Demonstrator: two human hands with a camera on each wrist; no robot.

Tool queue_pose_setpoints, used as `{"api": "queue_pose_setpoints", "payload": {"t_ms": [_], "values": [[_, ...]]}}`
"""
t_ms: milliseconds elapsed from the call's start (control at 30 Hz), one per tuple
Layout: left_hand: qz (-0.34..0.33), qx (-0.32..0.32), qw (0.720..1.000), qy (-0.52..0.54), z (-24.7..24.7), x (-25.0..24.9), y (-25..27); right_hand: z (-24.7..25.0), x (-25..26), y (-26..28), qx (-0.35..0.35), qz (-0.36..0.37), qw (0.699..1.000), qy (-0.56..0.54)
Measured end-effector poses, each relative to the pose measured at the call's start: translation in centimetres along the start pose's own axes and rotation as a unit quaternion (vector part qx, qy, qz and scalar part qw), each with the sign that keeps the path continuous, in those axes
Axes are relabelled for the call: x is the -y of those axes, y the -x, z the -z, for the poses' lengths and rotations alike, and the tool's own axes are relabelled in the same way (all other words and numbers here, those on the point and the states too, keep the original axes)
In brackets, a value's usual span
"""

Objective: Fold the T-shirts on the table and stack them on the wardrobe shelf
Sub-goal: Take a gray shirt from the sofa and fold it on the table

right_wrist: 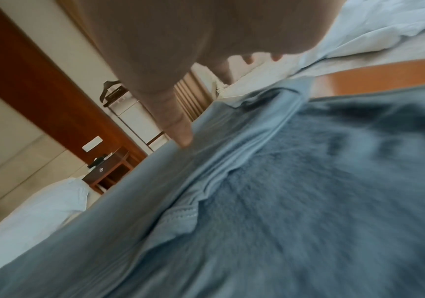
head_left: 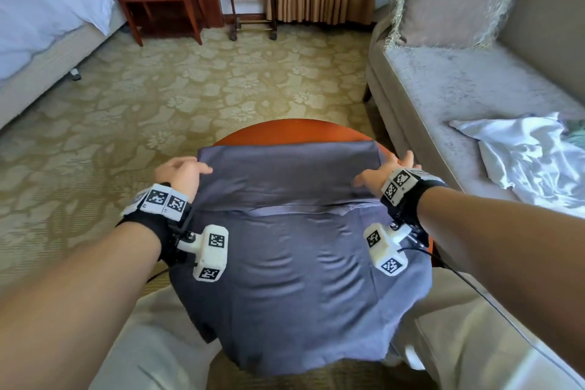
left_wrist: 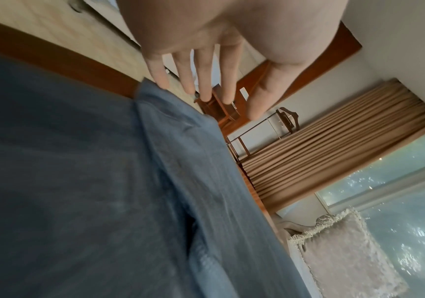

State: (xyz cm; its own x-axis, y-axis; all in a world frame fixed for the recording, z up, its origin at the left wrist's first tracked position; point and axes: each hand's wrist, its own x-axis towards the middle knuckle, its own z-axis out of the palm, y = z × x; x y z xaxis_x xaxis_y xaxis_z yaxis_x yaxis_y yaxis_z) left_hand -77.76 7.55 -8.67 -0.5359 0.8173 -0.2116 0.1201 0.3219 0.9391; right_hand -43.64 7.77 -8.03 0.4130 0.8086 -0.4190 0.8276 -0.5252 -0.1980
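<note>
Right, grey T-shirt (head_left: 294, 250) is spread over the small round bench (head_left: 294, 130), far part already folded back toward the person, near hem hanging off the bench edge over their lap. Left hand (head_left: 180, 172) sits at the left end of that folded band, fingers (left_wrist: 203, 80) straight and spread, reaching past the cloth edge, gripping nothing. Right hand (head_left: 384, 172) mirrors it at the right end: thumb tip down on the fabric in the right wrist view, other fingers extended over the edge, so that grip is released too, only touching. Handling, my read: thin jersey, light, fully limp, no stiffness to hold a crease by itself; ripples across the panel between the wrists show it shifts easily, and polished wood under it probably lets it slide. Nothing fragile. Best hold is a pinch at the two outer corners of the folded band, just ahead of each fingertip, both layers taken together so the fold line stays straight; a single-layer pinch would likely peel the fold open. Overhang on the near side may drag the whole piece toward the person once lifted. Containers: none on the bench. No wardrobe or shelf visible in any view. White crumpled garment (head_left: 531, 161) lies on the sofa (head_left: 443, 89) well right of the right grip; can't tell if it's another T-shirt.
</note>
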Motion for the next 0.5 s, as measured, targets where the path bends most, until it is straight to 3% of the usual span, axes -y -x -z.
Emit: {"api": "queue_pose_setpoints", "payload": {"t_ms": [67, 133, 167, 267, 367, 500], "values": [[0.049, -0.001, 0.999, -0.006, 1.3, 1.8, -0.1, -0.2, -1.7, 0.7, -0.002, -0.047, 0.999, -0.004], [0.066, 0.042, 0.996, -0.05, 2.2, 4.4, -0.4, -0.9, -3.0, 1.2, 0.047, -0.031, 0.998, -0.016], [0.079, 0.063, 0.993, -0.061, 2.7, 5.0, 0.5, -1.1, -3.7, 2.0, 0.072, -0.029, 0.996, -0.051], [0.105, 0.074, 0.989, -0.071, 4.2, 4.7, 6.6, -2.4, -6.0, 3.4, 0.066, 0.015, 0.997, -0.021], [0.127, 0.092, 0.986, -0.063, 4.9, 6.3, 9.5, -3.7, -8.0, 5.4, 0.103, -0.004, 0.979, -0.173], [0.168, 0.078, 0.983, -0.021, 5.9, 7.4, 10.9, -5.1, -9.4, 7.2, 0.112, -0.02, 0.96, -0.255]]}}
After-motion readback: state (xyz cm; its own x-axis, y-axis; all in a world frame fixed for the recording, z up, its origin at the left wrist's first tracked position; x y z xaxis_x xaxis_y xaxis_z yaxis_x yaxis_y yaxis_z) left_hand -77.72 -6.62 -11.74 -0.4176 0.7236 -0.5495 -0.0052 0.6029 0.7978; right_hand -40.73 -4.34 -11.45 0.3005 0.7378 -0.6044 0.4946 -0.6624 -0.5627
